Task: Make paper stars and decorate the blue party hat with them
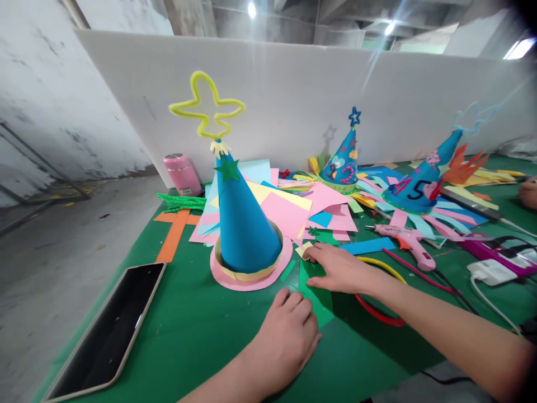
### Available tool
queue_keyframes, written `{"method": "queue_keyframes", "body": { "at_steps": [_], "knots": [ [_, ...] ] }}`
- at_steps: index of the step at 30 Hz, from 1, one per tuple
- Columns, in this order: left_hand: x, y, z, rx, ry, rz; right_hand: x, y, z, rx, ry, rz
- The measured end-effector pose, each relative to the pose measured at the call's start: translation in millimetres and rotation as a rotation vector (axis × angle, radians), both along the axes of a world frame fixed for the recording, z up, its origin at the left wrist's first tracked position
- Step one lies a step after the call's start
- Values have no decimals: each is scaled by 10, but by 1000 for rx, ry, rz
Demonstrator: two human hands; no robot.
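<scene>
The right hand (338, 267) reaches in over the surface (188, 330), its fingertips touching a small cream scrap of paper (302, 252) that lies between the blue cone hat (247, 224) and the hand; its thumb stands apart from the other fingers, so the scrap does not look pinched between them; the left hand (289, 338) is loosely curled nearer the person, its fingers bent and close together, and I cannot tell whether anything is under its palm; green paper (319, 305) lies by both hands, partly beneath the right one; the hat stands upright on a pink brim (251, 284), a green star (229, 169) on its side and a bent yellow wire shape (201, 104) at its tip; a phone (107, 330) lies flat to the left of the hat; behind it are coloured sheets (287, 212) and a pink bottle (182, 174); on the right a pink glue gun (411, 243) lies near a blue paper strip (371, 245), with two decorated hats (340, 159) farther back.
</scene>
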State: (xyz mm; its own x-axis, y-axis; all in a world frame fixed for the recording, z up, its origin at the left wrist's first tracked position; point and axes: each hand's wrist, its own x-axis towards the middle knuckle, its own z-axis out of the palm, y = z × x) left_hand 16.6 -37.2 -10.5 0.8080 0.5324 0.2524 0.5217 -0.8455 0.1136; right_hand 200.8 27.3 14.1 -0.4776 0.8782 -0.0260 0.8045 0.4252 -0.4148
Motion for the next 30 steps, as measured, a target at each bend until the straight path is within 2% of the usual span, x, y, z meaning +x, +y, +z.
{"method": "queue_keyframes", "body": {
  "at_steps": [6,11,15,18,21,25,30],
  "knots": [
    [11,-9,-30,56,10,-3,-8,58,-43,-14,35,-11],
    [7,-8,-45,74,-4,-2,36,-16,-31,-35,144,17],
    [-10,-9,-20,88,-68,10,115,-95,-12,-60,277,-62],
    [-41,3,23,77,-137,71,227,-131,85,8,306,-162],
    [-75,34,49,48,-187,144,347,-160,260,123,310,-201],
    [-93,72,39,19,-240,193,468,-214,479,192,285,-176],
    [-82,75,26,3,-305,219,583,-284,634,286,267,-104]
  ]
}}
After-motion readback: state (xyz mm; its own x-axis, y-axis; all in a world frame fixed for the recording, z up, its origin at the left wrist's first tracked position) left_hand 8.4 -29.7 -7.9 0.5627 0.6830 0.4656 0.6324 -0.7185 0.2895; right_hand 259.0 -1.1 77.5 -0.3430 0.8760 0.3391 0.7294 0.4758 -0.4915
